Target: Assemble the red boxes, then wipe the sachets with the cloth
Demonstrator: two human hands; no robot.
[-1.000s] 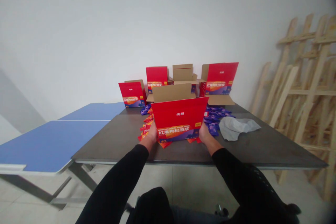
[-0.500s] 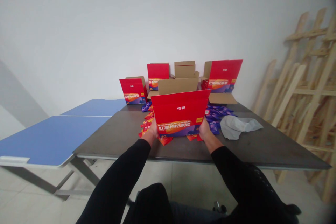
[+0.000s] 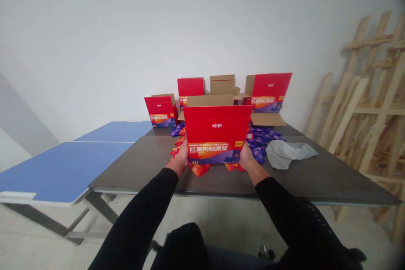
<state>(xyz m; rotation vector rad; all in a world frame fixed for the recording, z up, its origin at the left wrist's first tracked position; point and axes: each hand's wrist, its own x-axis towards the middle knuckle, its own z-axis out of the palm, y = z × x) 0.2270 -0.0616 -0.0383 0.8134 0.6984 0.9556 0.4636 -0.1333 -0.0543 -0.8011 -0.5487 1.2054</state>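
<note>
Nearest the camera, two black sleeves run forward to the hands. The left hand (image 3: pixel 182 155) clasps the left lower edge of an open red carton (image 3: pixel 216 135), and the right hand (image 3: pixel 246 156) clasps its right lower edge, so both hands are closed around the carton between them. The carton is upright, its printed red front facing the person and its brown cardboard flaps standing open at the top. Compared with a second ago, the carton sits squarer and a little higher between the hands, no longer skewed to one side; I judge it is being straightened and brought into position over the dark counter (image 3: pixel 316 179).

Just under and beyond the hands lie orange-red sachets (image 3: pixel 199 169), with purple sachets (image 3: pixel 262 139) past the right hand. A crumpled grey cloth (image 3: pixel 289 152) lies further right of that hand. Well left of the left hand is a blue table (image 3: pixel 63 168). Farthest back, against the wall, stand more open red cartons (image 3: pixel 268 90), and wooden frames (image 3: pixel 370 93) lean far to the right.
</note>
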